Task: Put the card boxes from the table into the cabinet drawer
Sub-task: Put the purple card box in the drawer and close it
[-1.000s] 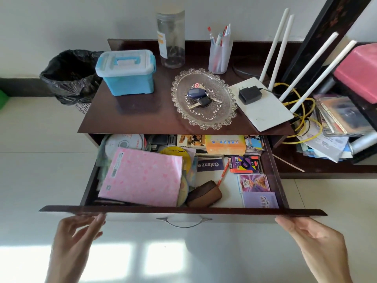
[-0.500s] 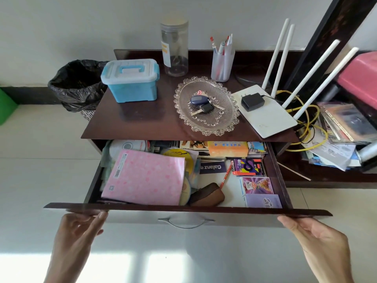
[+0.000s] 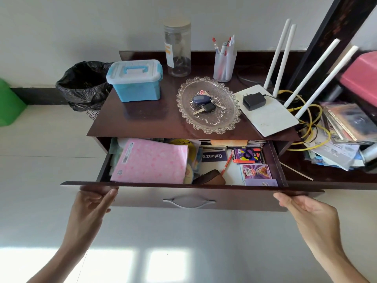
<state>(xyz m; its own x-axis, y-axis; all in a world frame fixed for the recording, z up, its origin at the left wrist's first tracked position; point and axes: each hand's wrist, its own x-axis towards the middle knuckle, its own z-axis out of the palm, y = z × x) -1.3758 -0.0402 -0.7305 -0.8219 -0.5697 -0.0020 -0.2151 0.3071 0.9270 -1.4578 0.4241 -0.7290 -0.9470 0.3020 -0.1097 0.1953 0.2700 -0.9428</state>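
Observation:
The cabinet drawer (image 3: pixel 191 185) stands partly pulled out under the dark table top (image 3: pixel 146 119). At its right side lie three card boxes in a row: a colourful one (image 3: pixel 247 155), a purple one (image 3: pixel 257 171) and a lavender one (image 3: pixel 261 182) half hidden behind the drawer front. An orange box (image 3: pixel 228 142) peeks out at the back. My left hand (image 3: pixel 91 203) grips the front's left end, fingers behind the lip. My right hand (image 3: pixel 304 209) holds the right end.
The drawer also holds a pink notebook (image 3: pixel 151 160), discs, a brown pouch (image 3: pixel 210 177) and a pencil. On top stand a blue storage box (image 3: pixel 134 80), a jar, a pen cup, a glass dish (image 3: pixel 208 105) with keys and a router (image 3: pixel 267 111). A black bin (image 3: pixel 83 84) stands left.
The drawer has slid inward under the table top with both hands on its front. The discs and the orange box at the back are now mostly covered.

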